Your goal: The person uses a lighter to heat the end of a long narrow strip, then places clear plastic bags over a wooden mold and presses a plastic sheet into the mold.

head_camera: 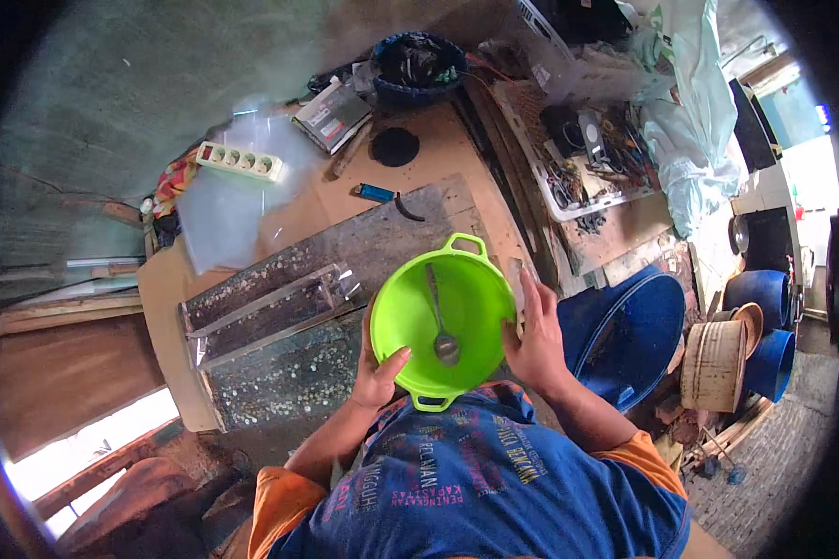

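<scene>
Both hands hold a lime-green plastic basin [398, 307] with two loop handles, close in front of my shirt. My left hand [381, 374] grips its left rim, thumb over the edge and the other fingers mostly hidden behind the wall. On the other side, my right hand [537, 339] has its thumb at the rim and its fingers stretched up along the outside. A metal spoon [447, 346] lies in the basin, bowl end towards me and handle leaning against the far wall. Nothing else is visible inside it.
Dark speckled boards [273, 377] and a clear plastic strip [273, 314] lie on the worktable. Beyond are a blue lighter [376, 193], a power strip [240, 162] and plastic sheets [227, 209]. A tool-filled tray [601, 205] stands right, above a blue drum [629, 342].
</scene>
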`<state>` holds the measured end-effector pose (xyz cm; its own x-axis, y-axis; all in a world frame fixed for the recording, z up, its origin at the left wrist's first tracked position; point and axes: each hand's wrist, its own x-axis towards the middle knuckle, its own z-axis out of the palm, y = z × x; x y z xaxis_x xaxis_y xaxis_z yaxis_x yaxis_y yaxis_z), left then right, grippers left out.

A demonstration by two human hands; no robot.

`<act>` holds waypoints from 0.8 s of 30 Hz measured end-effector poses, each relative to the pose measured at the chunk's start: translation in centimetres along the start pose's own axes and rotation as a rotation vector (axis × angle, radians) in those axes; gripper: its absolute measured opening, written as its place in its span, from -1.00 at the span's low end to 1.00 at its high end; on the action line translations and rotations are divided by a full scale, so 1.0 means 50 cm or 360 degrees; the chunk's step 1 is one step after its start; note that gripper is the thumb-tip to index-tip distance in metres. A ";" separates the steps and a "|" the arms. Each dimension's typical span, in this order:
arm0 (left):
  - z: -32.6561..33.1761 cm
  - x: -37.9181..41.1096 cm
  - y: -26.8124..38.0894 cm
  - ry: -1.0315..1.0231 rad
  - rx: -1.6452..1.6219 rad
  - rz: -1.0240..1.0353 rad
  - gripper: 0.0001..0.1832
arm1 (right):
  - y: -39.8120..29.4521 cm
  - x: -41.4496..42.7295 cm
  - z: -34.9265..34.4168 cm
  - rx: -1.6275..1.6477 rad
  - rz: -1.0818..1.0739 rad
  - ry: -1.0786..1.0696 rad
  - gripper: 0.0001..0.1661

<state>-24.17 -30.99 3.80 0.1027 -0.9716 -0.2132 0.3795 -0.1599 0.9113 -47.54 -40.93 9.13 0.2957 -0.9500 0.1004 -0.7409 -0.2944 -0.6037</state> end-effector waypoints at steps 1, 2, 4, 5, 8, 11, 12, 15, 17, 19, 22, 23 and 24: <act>0.005 -0.006 0.007 -0.0012 0.0004 -0.0004 -0.13 | -0.011 0.001 0.008 -0.0001 0.0010 0.0009 -0.20; 0.011 -0.012 0.016 0.0047 0.0054 0.0026 -0.14 | -0.019 0.001 0.014 -0.0019 -0.0188 -0.0091 -0.26; 0.021 -0.029 0.014 0.0175 0.0178 0.0025 -0.16 | -0.049 0.000 0.030 0.0106 -0.0345 -0.0454 -0.37; 0.029 -0.034 0.015 0.0169 0.0192 0.0018 -0.16 | -0.062 0.000 0.045 0.0118 -0.0335 -0.0447 -0.37; 0.050 -0.040 0.025 0.0170 0.0194 0.0104 -0.15 | -0.081 -0.001 0.100 -0.0044 -0.0075 -0.0974 -0.40; 0.056 -0.049 0.022 0.0204 0.0271 0.0135 -0.14 | -0.063 -0.011 0.160 -0.0003 0.0001 -0.1016 -0.46; 0.054 -0.052 0.025 0.0235 0.0366 0.0104 -0.14 | -0.060 -0.012 0.173 0.0051 0.0002 -0.0996 -0.49; 0.047 -0.055 0.018 0.0249 0.0514 0.0024 -0.13 | -0.047 -0.017 0.195 0.0163 0.0000 -0.0954 -0.54; 0.062 -0.049 0.027 0.0258 0.0520 0.0107 -0.14 | -0.023 -0.028 0.228 0.0359 -0.0018 -0.0793 -0.50; 0.066 -0.043 0.022 0.0248 0.0525 0.0136 -0.14 | -0.027 -0.021 0.217 0.0477 0.0054 -0.0758 -0.51; 0.009 -0.079 -0.028 0.0330 0.0875 0.0077 -0.18 | -0.037 0.003 0.155 0.0770 0.0085 -0.0762 -0.52; -0.016 -0.092 -0.051 0.0350 0.0953 0.0053 -0.20 | -0.041 0.015 0.126 0.0937 0.0055 -0.0793 -0.53; -0.028 -0.092 -0.055 0.0300 0.1302 0.0206 -0.37 | -0.035 0.027 0.092 0.1167 0.0026 -0.0744 -0.58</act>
<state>-24.41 -25.86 1.78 0.2783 -0.9573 -0.0789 -0.4229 -0.1958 0.8848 -43.06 -41.21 6.67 0.6248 -0.7661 -0.1506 -0.2191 0.0131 -0.9756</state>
